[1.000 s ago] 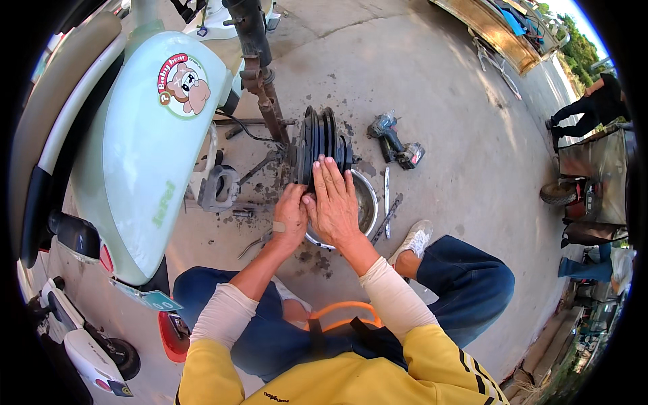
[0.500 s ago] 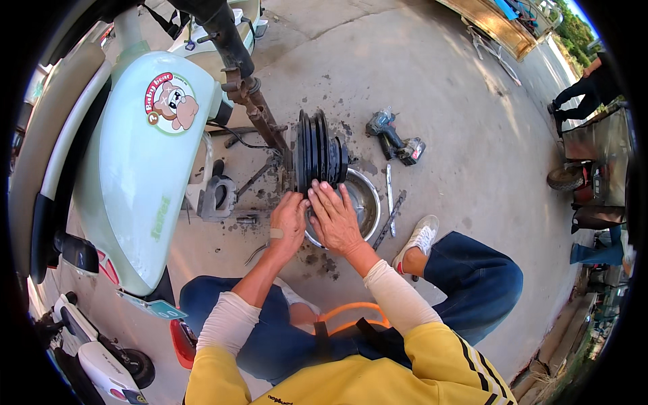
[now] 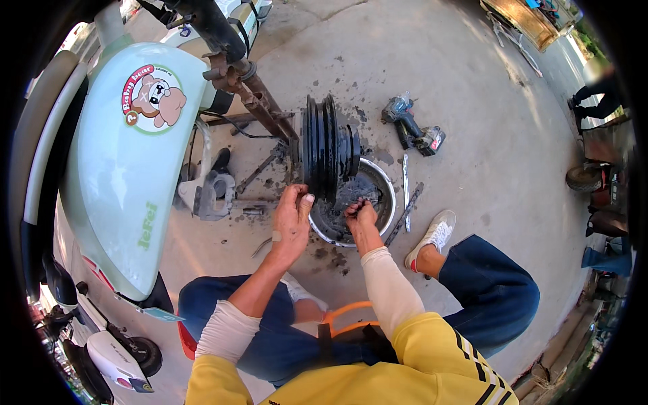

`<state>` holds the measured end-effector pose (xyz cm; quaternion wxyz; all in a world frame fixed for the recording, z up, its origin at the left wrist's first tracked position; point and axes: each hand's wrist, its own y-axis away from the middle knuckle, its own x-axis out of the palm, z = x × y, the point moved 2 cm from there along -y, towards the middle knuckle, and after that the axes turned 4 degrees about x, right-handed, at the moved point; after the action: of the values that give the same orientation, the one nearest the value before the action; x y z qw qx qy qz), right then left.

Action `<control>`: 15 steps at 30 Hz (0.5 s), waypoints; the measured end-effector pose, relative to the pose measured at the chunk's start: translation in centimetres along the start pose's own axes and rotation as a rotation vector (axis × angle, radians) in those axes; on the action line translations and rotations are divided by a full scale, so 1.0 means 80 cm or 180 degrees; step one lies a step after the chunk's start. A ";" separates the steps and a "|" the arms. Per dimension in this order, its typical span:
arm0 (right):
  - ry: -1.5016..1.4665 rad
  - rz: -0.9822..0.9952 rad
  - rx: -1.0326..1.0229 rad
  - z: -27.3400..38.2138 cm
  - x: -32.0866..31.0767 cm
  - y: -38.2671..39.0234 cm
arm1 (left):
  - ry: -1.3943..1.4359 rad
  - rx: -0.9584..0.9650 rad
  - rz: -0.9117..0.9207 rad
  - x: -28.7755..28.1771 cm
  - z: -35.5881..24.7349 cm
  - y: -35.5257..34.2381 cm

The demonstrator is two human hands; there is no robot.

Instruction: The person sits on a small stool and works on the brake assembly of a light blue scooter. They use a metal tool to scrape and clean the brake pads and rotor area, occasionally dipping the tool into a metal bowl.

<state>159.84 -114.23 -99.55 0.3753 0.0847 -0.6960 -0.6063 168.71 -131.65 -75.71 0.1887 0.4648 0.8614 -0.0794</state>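
Upright before me stands a black wheel rim, its lower part over a metal basin that holds dark water. My left hand is at the rim's near left edge, fingers and thumb closed on that edge. Above the basin, to the right of the rim, is my right hand. Its fingers are bunched together; whether something small is between them I cannot make out. The dark fork leg of a scooter rises just left of the wheel rim.
A cordless impact wrench lies right of the wheel. Beside the basin lie a silver flat bar and a dark bar. The pale green scooter body fills the left side. Far right, a person stands near a cart.
My right hand has left the wheel rim and moved right and down over the basin, its fingers curling in. My left hand stays at the rim's edge. The view has shifted slightly.
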 end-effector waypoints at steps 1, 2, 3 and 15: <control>0.0156 0.0359 0.0087 -0.020 0.025 0.046 | -0.0127 -0.0094 -0.0028 -0.007 0.005 0.003; 0.0493 0.0691 -0.0035 -0.032 0.056 0.106 | -0.0231 -0.0168 -0.0030 -0.011 0.006 0.005; 0.0965 0.1018 -0.0401 -0.040 0.086 0.167 | -0.0289 -0.0099 -0.0058 -0.012 0.000 0.005; 0.6457 0.1917 -0.5954 -0.078 0.239 0.291 | 0.0084 0.0457 -0.0088 -0.013 -0.008 -0.012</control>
<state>158.17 -124.19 -70.50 0.7360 0.0514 0.5349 -0.4118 168.23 -132.77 -74.75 0.1424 0.4662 0.8623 -0.1374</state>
